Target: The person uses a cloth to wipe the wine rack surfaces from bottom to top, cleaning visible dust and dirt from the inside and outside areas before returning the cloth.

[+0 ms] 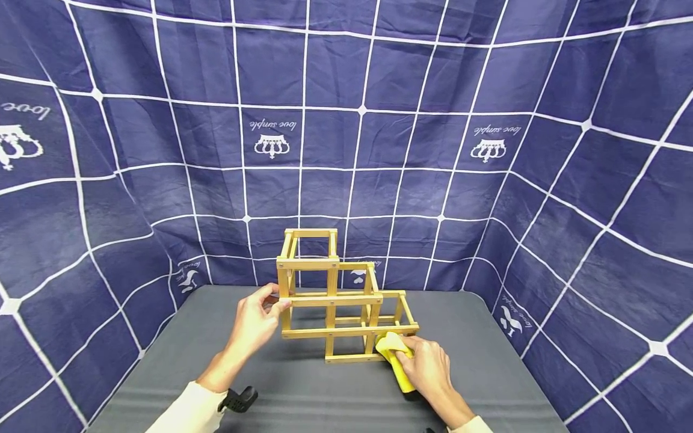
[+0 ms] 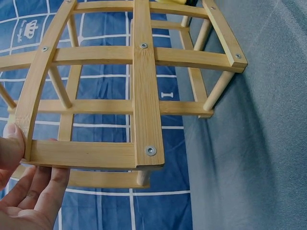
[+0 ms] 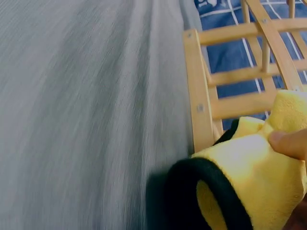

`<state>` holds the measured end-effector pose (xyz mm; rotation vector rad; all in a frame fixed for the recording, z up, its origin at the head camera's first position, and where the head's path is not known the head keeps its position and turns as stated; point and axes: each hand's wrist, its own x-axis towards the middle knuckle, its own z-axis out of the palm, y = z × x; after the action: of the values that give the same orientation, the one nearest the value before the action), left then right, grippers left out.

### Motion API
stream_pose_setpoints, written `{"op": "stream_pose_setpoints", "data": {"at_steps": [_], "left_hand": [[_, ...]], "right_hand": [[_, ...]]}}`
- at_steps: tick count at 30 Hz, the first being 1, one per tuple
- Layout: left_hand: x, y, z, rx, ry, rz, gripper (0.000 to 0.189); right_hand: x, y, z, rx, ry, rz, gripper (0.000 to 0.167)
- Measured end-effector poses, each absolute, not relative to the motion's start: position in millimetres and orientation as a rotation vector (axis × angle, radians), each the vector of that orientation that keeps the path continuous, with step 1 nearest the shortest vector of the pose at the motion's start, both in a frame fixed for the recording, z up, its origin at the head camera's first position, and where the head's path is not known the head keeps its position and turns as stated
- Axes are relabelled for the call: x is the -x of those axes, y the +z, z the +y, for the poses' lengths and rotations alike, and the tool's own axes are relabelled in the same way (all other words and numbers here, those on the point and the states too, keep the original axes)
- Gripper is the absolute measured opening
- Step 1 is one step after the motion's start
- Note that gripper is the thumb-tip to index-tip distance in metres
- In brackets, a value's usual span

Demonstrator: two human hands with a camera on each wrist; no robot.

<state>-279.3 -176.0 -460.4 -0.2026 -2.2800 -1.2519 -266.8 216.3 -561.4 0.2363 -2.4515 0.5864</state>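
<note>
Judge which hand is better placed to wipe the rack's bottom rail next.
Probably the right hand: it grips the yellow cloth by the bottom rail, while the left hand holds the wooden rack higher up.

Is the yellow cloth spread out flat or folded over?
Folded: the yellow cloth doubles over in the right hand, its black edge curving round.

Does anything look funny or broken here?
Something's funny: the crowns and words on the back of the blue cloth are upside down, as if it were hung the wrong way up. I can't see anything broken on the wooden rack.
</note>
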Motion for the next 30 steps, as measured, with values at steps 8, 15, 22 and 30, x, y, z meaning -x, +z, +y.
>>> {"op": "stream_pose_setpoints", "data": {"at_steps": [8,15,22,30], "left_hand": [[277.6,-458.6,-179.3,0.208,-1.208,-2.298,0.011],[277.2,-457.8,-177.8,0.218,-1.189,-2.294,0.012],[279.3,-457.5,-177.0,0.219,-1.186,-2.282,0.012],[281.9,-458.6,-177.8,0.218,-1.159,-2.295,0.010]], "right_hand": [[274.8,-562.7,189.3,-0.117,0.758,-2.511,0.029],[275.9,-565.5,181.1,-0.128,0.722,-2.504,0.035],[280.0,-567.6,171.9,-0.133,0.668,-2.515,0.025],[284.2,-569.0,164.8,-0.108,0.586,-2.617,0.023]]}}
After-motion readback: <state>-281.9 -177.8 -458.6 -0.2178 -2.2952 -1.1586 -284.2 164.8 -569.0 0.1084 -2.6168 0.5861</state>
